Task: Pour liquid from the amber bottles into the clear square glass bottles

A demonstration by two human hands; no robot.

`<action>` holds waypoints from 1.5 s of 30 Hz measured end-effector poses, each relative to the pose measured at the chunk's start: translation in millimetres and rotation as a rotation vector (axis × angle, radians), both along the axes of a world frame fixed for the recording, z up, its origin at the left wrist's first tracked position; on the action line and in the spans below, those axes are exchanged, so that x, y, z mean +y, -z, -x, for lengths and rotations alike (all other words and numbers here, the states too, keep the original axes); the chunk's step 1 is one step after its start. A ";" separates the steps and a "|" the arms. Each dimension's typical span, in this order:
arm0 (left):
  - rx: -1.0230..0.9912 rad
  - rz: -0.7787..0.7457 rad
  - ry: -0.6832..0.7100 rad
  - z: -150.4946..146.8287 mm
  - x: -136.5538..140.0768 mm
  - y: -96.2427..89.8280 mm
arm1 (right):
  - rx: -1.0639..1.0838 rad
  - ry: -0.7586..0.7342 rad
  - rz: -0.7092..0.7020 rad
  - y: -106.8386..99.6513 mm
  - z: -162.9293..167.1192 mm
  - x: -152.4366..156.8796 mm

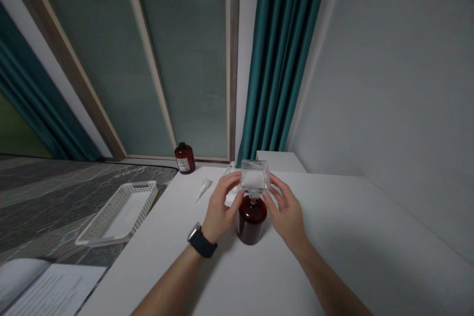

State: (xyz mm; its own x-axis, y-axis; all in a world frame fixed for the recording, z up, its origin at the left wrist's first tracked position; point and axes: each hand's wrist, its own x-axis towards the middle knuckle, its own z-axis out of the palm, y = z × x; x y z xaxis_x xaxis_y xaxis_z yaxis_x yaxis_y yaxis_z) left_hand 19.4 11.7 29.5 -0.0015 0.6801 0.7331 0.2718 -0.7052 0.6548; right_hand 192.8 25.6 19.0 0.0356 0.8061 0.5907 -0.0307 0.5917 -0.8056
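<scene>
Both my hands grip a clear square-sided bottle (255, 176), which is upside down with its neck pointing down. My left hand (224, 202) holds its left side, wearing a dark watch on the wrist, and my right hand (285, 207) holds its right side. Directly beneath stands a dark red-brown round bottle (252, 227) upright on the white table, its mouth meeting the clear bottle's neck. Whether liquid passes between them I cannot tell. A whitish, partly clear item (232, 167) stands behind my left hand, mostly hidden.
A white pump top (205, 188) lies on the table (166, 261) to the left. Another red-brown bottle (184, 159) with a dark cap and label stands at the back left. Beyond the left edge are a white perforated basket (146, 207) and an open book (59, 289).
</scene>
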 end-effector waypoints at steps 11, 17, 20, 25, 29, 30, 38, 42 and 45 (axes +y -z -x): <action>0.016 -0.005 -0.007 -0.2 -1.0 -1.1 | 0.006 0.005 -0.013 -0.4 0.6 0.1; 0.026 -0.011 -0.011 -0.4 -1.6 -2.0 | 0.001 0.010 -0.017 -0.7 0.9 -0.4; 0.031 -0.009 -0.008 -0.3 -1.7 -2.1 | -0.004 0.010 -0.026 -1.0 1.0 -0.1; 0.031 -0.015 -0.007 -0.3 -0.9 -1.6 | -0.001 0.012 -0.031 -0.6 1.6 0.8; 0.035 -0.020 -0.008 -0.3 -0.1 -1.0 | 0.003 0.013 -0.040 -0.1 1.7 1.6; 0.034 -0.022 -0.008 -0.2 -0.1 -0.9 | 0.005 0.013 -0.041 -0.1 1.8 1.7; 0.031 -0.030 -0.018 -0.8 0.3 -0.5 | 0.014 0.018 -0.044 -0.1 1.7 1.1; 0.029 -0.036 -0.019 -1.2 0.6 -1.1 | 0.009 0.021 -0.046 -0.5 1.8 1.4; 0.032 -0.038 -0.018 -1.2 0.5 -1.3 | 0.009 0.025 -0.051 -1.5 1.4 1.2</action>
State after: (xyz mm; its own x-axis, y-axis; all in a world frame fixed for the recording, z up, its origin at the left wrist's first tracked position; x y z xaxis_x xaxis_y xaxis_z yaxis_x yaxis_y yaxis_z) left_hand 20.6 12.1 30.8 0.0100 0.6516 0.7585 0.3051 -0.7244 0.6182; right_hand 191.4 26.7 20.4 0.0606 0.7738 0.6305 -0.0229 0.6326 -0.7741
